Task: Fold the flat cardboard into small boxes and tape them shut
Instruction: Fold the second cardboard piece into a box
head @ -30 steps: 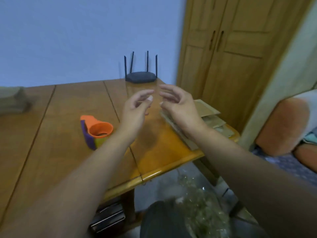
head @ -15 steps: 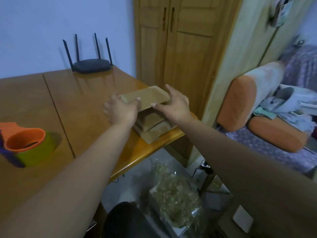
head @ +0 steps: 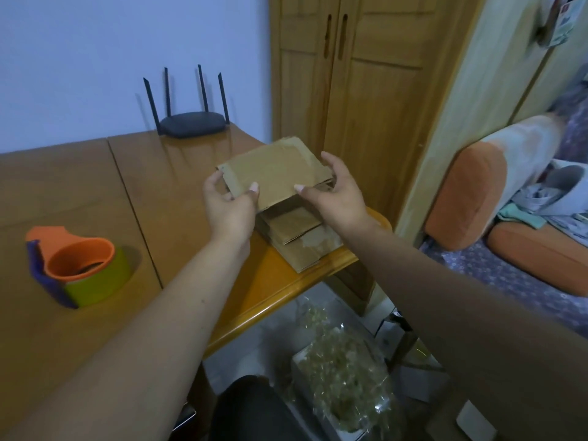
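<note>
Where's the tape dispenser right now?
Head view: the tape dispenser sits far left on the table, well left of the left hand, which grips a cardboard sheet above the stack.

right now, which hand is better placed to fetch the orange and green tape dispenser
Left. The left hand holds the flat brown cardboard sheet on the side where the orange and green tape dispenser sits; the right hand would probably have to cross over.
</note>
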